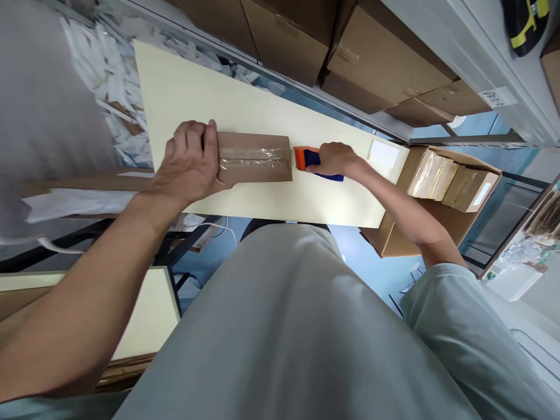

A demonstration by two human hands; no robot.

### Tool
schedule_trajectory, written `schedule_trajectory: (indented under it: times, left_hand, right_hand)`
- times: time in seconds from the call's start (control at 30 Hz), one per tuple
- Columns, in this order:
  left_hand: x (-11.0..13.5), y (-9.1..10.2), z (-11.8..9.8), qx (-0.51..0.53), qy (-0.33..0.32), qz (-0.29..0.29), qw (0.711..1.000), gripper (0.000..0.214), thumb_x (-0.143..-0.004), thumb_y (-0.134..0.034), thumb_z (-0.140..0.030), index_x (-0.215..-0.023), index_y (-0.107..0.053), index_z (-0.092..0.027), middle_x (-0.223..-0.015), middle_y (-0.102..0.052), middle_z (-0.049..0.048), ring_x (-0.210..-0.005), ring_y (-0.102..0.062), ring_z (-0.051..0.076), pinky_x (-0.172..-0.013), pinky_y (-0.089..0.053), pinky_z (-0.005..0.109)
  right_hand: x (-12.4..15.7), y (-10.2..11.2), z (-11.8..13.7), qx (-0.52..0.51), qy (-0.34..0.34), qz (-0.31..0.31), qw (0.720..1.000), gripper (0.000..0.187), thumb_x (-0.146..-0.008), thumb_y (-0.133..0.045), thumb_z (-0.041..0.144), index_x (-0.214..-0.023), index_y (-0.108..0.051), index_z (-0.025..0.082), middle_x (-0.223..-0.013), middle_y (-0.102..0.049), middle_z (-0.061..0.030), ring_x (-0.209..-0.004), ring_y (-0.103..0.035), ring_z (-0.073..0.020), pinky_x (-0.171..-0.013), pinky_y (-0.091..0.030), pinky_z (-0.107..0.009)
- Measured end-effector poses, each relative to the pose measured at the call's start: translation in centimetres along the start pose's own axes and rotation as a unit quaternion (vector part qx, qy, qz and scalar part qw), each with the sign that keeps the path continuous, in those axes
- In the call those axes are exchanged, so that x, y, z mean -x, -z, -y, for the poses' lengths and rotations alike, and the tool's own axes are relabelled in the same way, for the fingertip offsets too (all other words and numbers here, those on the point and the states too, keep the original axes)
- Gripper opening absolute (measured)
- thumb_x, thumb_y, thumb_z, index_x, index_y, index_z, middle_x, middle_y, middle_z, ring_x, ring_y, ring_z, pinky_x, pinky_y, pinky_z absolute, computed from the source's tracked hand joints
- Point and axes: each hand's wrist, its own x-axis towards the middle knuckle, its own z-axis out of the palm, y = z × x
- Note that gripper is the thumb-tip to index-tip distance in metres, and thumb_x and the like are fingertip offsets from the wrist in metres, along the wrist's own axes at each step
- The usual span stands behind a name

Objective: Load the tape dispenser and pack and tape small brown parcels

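Observation:
A brown cardboard box [255, 171] lies on the pale tabletop [262, 201], with shiny clear tape along its upper face. My left hand [192, 154] grips the left end of this box, thumb on the near side of the fingers. Close to the box's right end, my right hand [335, 158] is wrapped round an orange and blue tape dispenser [301, 158]. A narrow gap shows between the dispenser's orange front and the box. Part of the dispenser is hidden under my fingers.
To the right stands an open carton [396, 224] holding taped boxes [433, 175]. A white label [384, 154] lies at the table's right end. Large cartons [389, 58] line the shelf beyond the table. White scraps [118, 87] are heaped at the far left.

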Motion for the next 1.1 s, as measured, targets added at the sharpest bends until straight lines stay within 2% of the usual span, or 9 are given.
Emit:
schedule_trajectory:
  times: [0.13, 0.27, 0.33, 0.4, 0.47, 0.57, 0.67, 0.8, 1.1]
  left_hand:
    - [-0.3, 0.1, -0.8, 0.008, 0.01, -0.015, 1.0, 0.147, -0.06, -0.085, -0.105, -0.175, -0.042, -0.023, -0.193, -0.031, 0.0081, -0.179, 0.0, 0.059, -0.147, 0.021, 0.07]
    - [-0.5, -0.3, -2.9, -0.13, 0.012, 0.024, 0.991, 0.174, -0.068, -0.056, -0.12, -0.177, -0.017, 0.01, -0.193, -0.006, 0.0362, -0.179, 0.007, 0.062, -0.136, 0.021, 0.086]
    - [-0.3, -1.5, -5.3, -0.164, -0.014, 0.017, 0.986, 0.175, -0.07, -0.059, -0.118, -0.176, -0.016, 0.014, -0.19, 0.0, 0.0432, -0.178, 0.007, 0.064, -0.136, 0.01, 0.09]
    - [0.5, -3.6, -8.7, -0.141, -0.091, -0.048, 0.985, 0.142, -0.085, -0.069, -0.103, -0.174, -0.037, 0.002, -0.188, -0.024, 0.0392, -0.179, -0.016, 0.058, -0.142, -0.014, 0.082]
    - [1.8, -5.9, -12.6, -0.114, -0.203, -0.14, 0.962, 0.069, -0.111, -0.063, -0.07, -0.15, -0.065, -0.014, -0.159, -0.069, 0.0268, -0.153, -0.063, 0.042, -0.129, -0.05, 0.064]
    - [4.2, -8.4, -18.4, -0.106, -0.381, -0.234, 0.888, 0.011, -0.112, -0.071, -0.032, -0.119, -0.073, -0.025, -0.113, -0.084, 0.0077, -0.104, -0.08, 0.025, -0.099, -0.063, 0.043]
    - [5.9, -8.8, -22.5, -0.103, -0.492, -0.295, 0.813, 0.025, -0.102, -0.08, -0.018, -0.125, -0.073, -0.027, -0.108, -0.085, 0.0035, -0.101, -0.081, 0.022, -0.094, -0.065, 0.038]
    - [6.8, -7.6, -24.9, -0.128, -0.542, -0.358, 0.749, 0.03, -0.1, -0.082, -0.014, -0.127, -0.077, -0.025, -0.11, -0.085, 0.0042, -0.101, -0.081, 0.022, -0.097, -0.067, 0.037]
    - [5.6, -6.7, -24.8, -0.126, -0.524, -0.357, 0.763, 0.047, -0.102, -0.078, -0.013, -0.146, -0.072, -0.027, -0.115, -0.086, 0.0041, -0.108, -0.084, 0.024, -0.1, -0.071, 0.039]
  right_hand:
    - [0.6, -2.6, -0.1, -0.033, -0.064, -0.021, 0.997, 0.048, -0.103, -0.079, 0.062, -0.12, -0.076, 0.016, -0.115, -0.082, -0.0203, -0.113, -0.078, -0.0394, -0.094, -0.061, -0.046]
    - [4.1, -5.3, -3.1, -0.212, 0.015, -0.079, 0.974, 0.054, -0.102, -0.076, 0.074, -0.112, -0.07, 0.022, -0.097, -0.077, -0.0098, -0.096, -0.076, -0.0326, -0.084, -0.06, -0.041]
    - [6.8, -6.5, -4.4, -0.303, 0.088, -0.111, 0.942, 0.056, -0.1, -0.076, 0.076, -0.115, -0.067, 0.023, -0.098, -0.075, -0.0067, -0.092, -0.074, -0.0296, -0.081, -0.061, -0.041]
    - [9.7, -7.1, -5.2, -0.361, 0.168, -0.135, 0.907, 0.062, -0.099, -0.072, 0.081, -0.12, -0.065, 0.023, -0.104, -0.075, -0.0067, -0.092, -0.072, -0.0276, -0.08, -0.063, -0.041]
    - [12.7, -7.0, -5.3, -0.365, 0.206, -0.171, 0.892, 0.065, -0.101, -0.067, 0.083, -0.124, -0.064, 0.022, -0.106, -0.074, -0.0076, -0.092, -0.071, -0.0275, -0.082, -0.065, -0.043]
    - [16.8, -5.6, -4.9, -0.29, 0.224, -0.279, 0.888, 0.054, -0.108, -0.065, 0.076, -0.12, -0.064, 0.023, -0.107, -0.073, -0.0105, -0.101, -0.071, -0.0321, -0.094, -0.066, -0.053]
    - [20.1, -3.8, -4.6, -0.201, 0.265, -0.394, 0.857, 0.04, -0.114, -0.063, 0.063, -0.12, -0.064, 0.024, -0.115, -0.073, -0.0146, -0.12, -0.069, -0.037, -0.111, -0.061, -0.06]
    - [22.4, -2.2, -4.8, -0.118, 0.303, -0.478, 0.816, 0.027, -0.116, -0.061, 0.05, -0.124, -0.061, 0.024, -0.11, -0.071, -0.0115, -0.111, -0.068, -0.0349, -0.115, -0.057, -0.063]
    - [21.9, 0.5, -4.9, -0.072, 0.298, -0.529, 0.792, 0.019, -0.113, -0.065, 0.044, -0.114, -0.062, 0.026, -0.101, -0.069, -0.0077, -0.1, -0.066, -0.0315, -0.11, -0.058, -0.06]
